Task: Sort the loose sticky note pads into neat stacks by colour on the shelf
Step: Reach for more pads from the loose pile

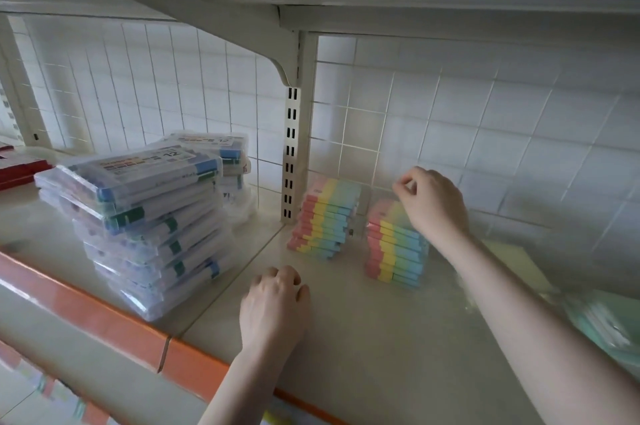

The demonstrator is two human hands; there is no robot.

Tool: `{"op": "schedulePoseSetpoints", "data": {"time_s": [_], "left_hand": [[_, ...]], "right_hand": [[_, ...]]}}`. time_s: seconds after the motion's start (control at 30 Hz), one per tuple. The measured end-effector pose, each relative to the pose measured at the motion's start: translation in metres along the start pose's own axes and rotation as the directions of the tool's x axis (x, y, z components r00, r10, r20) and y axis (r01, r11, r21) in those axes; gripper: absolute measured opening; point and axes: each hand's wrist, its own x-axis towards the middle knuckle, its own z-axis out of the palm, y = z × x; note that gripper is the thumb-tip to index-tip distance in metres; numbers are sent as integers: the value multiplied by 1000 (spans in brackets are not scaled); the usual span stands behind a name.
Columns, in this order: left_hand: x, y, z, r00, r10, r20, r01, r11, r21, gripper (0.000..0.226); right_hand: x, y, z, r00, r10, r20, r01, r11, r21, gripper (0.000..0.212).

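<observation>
On a cream shop shelf (pixel 381 338) edged in orange, the sorting looks well advanced but unfinished. At far left lie red packs (pixel 20 168), too small to identify; beside them rise two piles of clear plastic cases (pixel 145 224), the top labels printed with a bold "12" and rows of colour swatches, the smaller wording too blurred to read. Right of the slotted upright (pixel 291 154), two stacks of rainbow-striped sticky note pads stand side by side: the left stack (pixel 325 220) leans slightly, its lower pads stepped out towards the left, while the right stack (pixel 394 244) stands straighter. The person's left hand (pixel 273 310) rests near the shelf front, fingers curled under and gripping nothing visible. The right hand (pixel 433 203) hovers over the right stack's top pad, fingertips drawn together as if pinching its wrapper; whether they hold it cannot be told. Further right, a pale yellow pad (pixel 519 262) and blurred green pads (pixel 606 324) lie loose, apparently still to be stacked. No brand name is legible.
</observation>
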Motion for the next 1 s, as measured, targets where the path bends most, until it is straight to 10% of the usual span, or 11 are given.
{"op": "schedulePoseSetpoints", "data": {"time_s": [0.47,1.0], "left_hand": [[-71,130,23,953,290,-88,-301,938,-169,22],[-301,409,113,897,441,31,-411,857,-312,24]], "right_hand": [[-190,163,-112,948,121,-293,-219,917,-333,13],[-364,393,-345,838,269,-475,-448,836,-318,10]]}}
